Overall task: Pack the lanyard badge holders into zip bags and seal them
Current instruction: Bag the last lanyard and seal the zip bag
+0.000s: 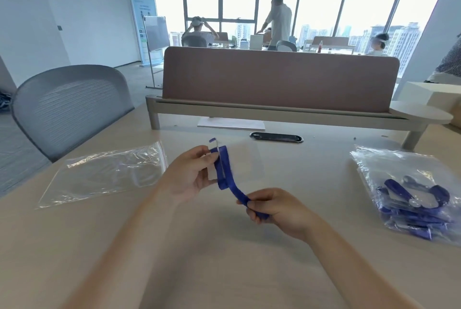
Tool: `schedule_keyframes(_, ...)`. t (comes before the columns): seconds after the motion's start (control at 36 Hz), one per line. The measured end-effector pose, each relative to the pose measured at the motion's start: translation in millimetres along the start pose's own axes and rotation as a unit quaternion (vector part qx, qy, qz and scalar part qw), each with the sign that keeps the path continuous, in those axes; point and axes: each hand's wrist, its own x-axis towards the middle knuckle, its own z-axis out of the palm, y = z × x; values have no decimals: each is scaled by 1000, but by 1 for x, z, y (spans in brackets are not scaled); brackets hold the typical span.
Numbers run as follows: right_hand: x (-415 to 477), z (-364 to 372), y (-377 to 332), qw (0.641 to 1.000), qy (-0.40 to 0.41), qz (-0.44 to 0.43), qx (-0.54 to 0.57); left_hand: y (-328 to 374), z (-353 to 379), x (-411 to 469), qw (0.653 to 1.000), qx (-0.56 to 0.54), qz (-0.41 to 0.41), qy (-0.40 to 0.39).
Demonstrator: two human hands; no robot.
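Lanyard: blue lanyard (222, 171) held just above mid-tabletop between both hands. The strap runs from 11 o'clock down to 5 o'clock and is doubled over at its upper end.
Badge holder: clear badge holder (244, 161), faint, on the 3 o'clock side of the strap's upper end.
Left grip: left grip (192, 174), thumb and fingertips pinched together on the upper end.
Right grip: right grip (274, 209), fingers curled tight round the lower end.
Empty bag: zip bag (107, 174) lying flat at 9 o'clock, its red-lined edge toward the hands.
Filled bags: pile of filled bags (411, 196) at 3 o'clock, blue straps visible inside.
Tabletop: pale wood tabletop (224, 259). Black oval cable port (276, 138) at 1 o'clock, white sheet (230, 124) at 12.
Room: brown partition (279, 79) at 12 o'clock, grey mesh chair (69, 109) at 10, window wall (324, 4) beyond, people at the far desks.
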Motion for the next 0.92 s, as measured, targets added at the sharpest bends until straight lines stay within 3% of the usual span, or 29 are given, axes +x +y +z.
schedule_keyframes(0.08,-1,-9,-8,999,-26,-6,28,0,-1,-10,994,38,-18,-98)
schedule_keyframes(0.14,-3,-14,-18,999,-30,1,28,-1,0,-14,982,125,-24,-136)
schedule_keyframes(0.28,2,-27,-38,1000,-9,-11,-27,-4,2,-16,916,362,-21,-173)
schedule_keyframes(0.58,0,-7,-54,976,88,-99,-171,-20,3,-7,903,422,19,-74)
schedule_keyframes(0.83,7,19,-47,920,154,-149,-327,-24,-10,-2,886,461,47,-8)
schedule_keyframes(0.92,12,27,-48,919,146,-157,-330,-20,-16,-5,886,461,49,7)
